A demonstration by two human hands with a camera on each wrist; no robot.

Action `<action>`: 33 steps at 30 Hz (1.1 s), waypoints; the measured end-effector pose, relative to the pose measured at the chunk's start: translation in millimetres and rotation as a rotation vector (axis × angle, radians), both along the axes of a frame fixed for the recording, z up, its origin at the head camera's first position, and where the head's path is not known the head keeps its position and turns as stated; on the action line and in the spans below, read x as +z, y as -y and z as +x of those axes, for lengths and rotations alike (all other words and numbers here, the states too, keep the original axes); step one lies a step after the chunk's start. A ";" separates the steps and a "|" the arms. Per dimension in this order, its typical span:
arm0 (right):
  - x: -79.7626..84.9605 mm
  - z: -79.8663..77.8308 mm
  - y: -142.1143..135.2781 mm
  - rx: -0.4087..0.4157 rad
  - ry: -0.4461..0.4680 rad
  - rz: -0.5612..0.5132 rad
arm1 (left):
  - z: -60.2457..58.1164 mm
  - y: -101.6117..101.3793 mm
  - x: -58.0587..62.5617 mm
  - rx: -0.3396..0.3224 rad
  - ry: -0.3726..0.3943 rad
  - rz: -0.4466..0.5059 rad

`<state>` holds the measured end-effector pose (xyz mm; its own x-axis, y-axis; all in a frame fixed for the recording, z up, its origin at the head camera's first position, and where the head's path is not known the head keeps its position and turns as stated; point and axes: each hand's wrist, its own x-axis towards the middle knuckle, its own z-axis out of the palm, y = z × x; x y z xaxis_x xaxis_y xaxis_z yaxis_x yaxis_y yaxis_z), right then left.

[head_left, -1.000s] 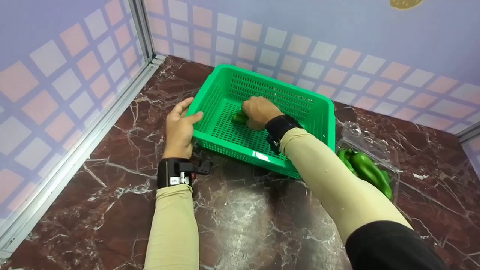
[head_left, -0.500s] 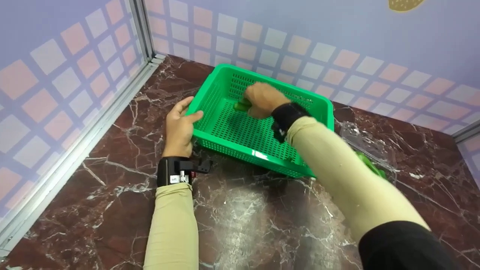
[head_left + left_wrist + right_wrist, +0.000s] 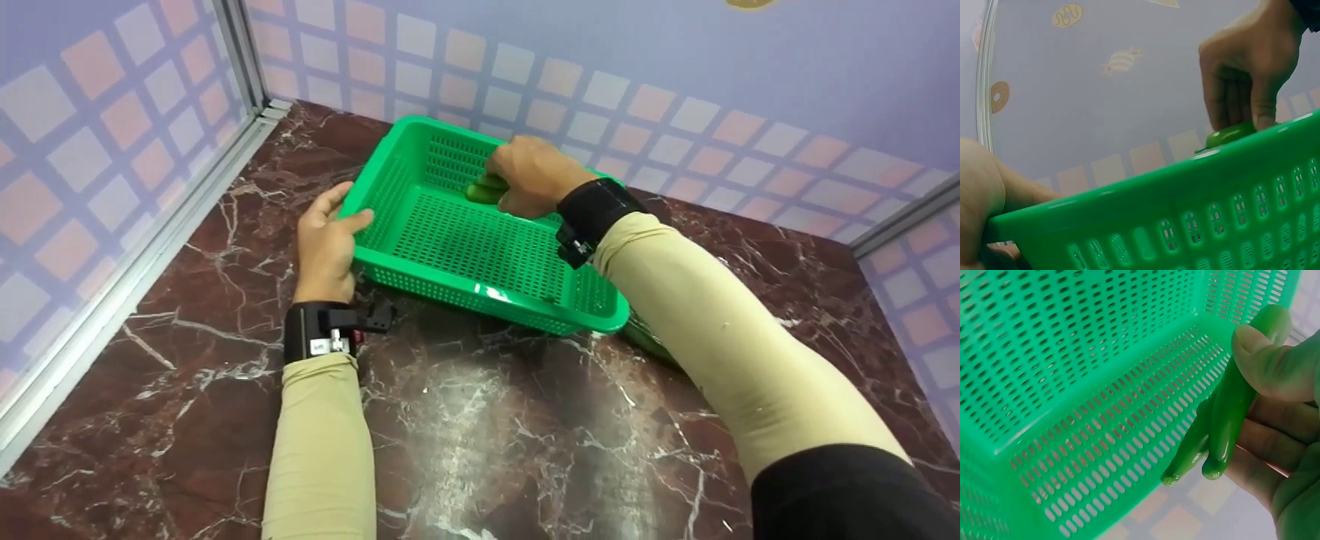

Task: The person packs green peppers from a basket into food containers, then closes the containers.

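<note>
A green perforated plastic basket (image 3: pixel 484 281) stands on the dark marbled surface. My left hand (image 3: pixel 326 247) grips its left rim, thumb over the inner side and fingers outside. Over the basket's far part, my right hand (image 3: pixel 536 176) holds long green peppers (image 3: pixel 486 193). The right wrist view shows two smooth, shiny pepper (image 3: pixel 1230 419) ends hanging side by side, the thumb pressed on top. Seen from the left wrist, the right hand (image 3: pixel 1255 67) is above the rim with a green pepper (image 3: pixel 1231 134) under its fingertips. The basket floor beneath is bare.
Something green in clear plastic (image 3: pixel 649 341) lies beside the basket's right side, mostly hidden under the right forearm (image 3: pixel 720 322). A tiled-print wall (image 3: pixel 622 86) rises close behind the basket. On the left a metal frame rail (image 3: pixel 142 281) borders the surface.
The right hand has risen from the basket floor toward the far rim with the peppers. Its forearm now covers the peppers lying at the right. The left hand keeps its grip; the head view has shifted.
</note>
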<state>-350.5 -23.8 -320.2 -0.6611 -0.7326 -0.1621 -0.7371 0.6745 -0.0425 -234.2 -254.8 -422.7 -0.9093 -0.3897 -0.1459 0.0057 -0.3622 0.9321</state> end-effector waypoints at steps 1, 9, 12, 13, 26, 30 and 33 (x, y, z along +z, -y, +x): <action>1.8 1.5 -1.9 0.001 0.002 0.003 | -0.5 1.3 0.7 0.006 0.001 -0.004; 17.3 16.3 -16.1 0.032 -0.019 -0.017 | -2.3 21.2 10.3 0.042 -0.010 0.006; 22.1 19.3 -27.0 0.019 -0.032 -0.009 | -1.4 27.6 10.8 0.035 -0.022 0.050; 23.6 19.9 -31.7 0.009 -0.035 -0.002 | -1.3 29.1 10.6 0.033 -0.024 0.059; 21.7 36.4 -110.8 -0.175 0.002 -0.016 | -2.2 37.4 11.6 0.009 -0.013 0.079; 17.4 46.2 -132.2 -0.185 -0.021 -0.048 | -1.0 38.0 10.7 0.017 -0.023 0.111; 15.0 53.7 -146.4 -0.225 -0.025 -0.052 | -0.2 39.4 10.5 0.021 -0.029 0.125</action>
